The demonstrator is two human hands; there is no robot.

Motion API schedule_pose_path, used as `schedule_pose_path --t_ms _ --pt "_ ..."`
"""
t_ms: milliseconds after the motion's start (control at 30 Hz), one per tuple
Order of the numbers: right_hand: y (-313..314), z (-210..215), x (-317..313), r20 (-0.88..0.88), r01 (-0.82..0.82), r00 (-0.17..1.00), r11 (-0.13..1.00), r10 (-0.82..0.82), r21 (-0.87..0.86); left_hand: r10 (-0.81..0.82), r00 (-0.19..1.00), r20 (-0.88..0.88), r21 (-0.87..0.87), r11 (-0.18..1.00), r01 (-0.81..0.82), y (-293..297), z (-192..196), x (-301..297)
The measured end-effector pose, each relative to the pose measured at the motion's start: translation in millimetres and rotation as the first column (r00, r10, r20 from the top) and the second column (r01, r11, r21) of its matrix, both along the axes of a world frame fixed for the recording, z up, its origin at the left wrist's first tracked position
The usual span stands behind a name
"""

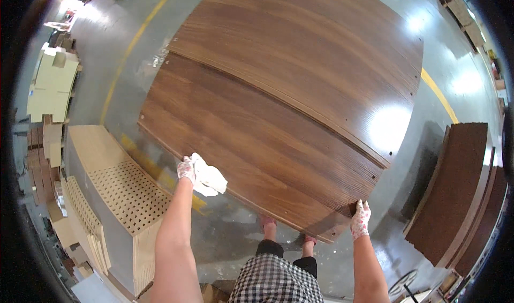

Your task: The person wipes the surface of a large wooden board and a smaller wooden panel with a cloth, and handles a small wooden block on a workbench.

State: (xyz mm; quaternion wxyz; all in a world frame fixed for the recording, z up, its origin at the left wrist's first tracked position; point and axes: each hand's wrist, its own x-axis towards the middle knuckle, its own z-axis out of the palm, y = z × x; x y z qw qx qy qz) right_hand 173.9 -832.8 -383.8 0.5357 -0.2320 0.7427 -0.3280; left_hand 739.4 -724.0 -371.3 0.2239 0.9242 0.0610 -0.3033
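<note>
In front of me lie large brown wood-grain panels, the near panel (257,147) and the far panel (300,51), with a ridged seam between them. Small dark holes run along their right ends. My left hand (186,169), in a thin patterned glove, is closed on a white cloth (209,177) at the near panel's front edge, toward its left. At the near right corner, my right hand (361,219), gloved alike, has its fingertips closed on the panel's edge.
To the left stands a stack of pale boards with square holes (128,196). Behind it are stacked cartons (53,83). A stack of dark brown panels (452,190) stands to the right. Yellow lines (128,51) mark the grey floor (101,40).
</note>
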Motion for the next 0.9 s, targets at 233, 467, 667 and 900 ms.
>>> schedule_pose_path --t_ms 233,467,667,900 --pt "-7.8 -6.9 6.4 -0.002 -0.039 0.999 0.999 0.039 -0.01 0.032 0.999 0.001 -0.063 0.998 -0.032 18.7 -27.7 15.4" --pt "-6.4 38.3 -40.6 -0.195 -0.223 0.949 0.965 0.247 0.138 -0.164 0.985 -0.058 -0.134 0.979 0.155 57.2 -1.4 -69.7" --pt "81.0 32.2 -122.0 0.107 -0.541 0.836 0.776 0.538 0.325 -0.344 0.86 -0.377 -0.238 0.933 0.269 262.6 32.5 -189.5" --pt "110.7 53.4 -65.7 0.325 -0.928 0.253 0.134 0.911 0.348 0.111 0.892 -0.439 -0.299 0.918 -0.261 320.2 67.9 -333.1"
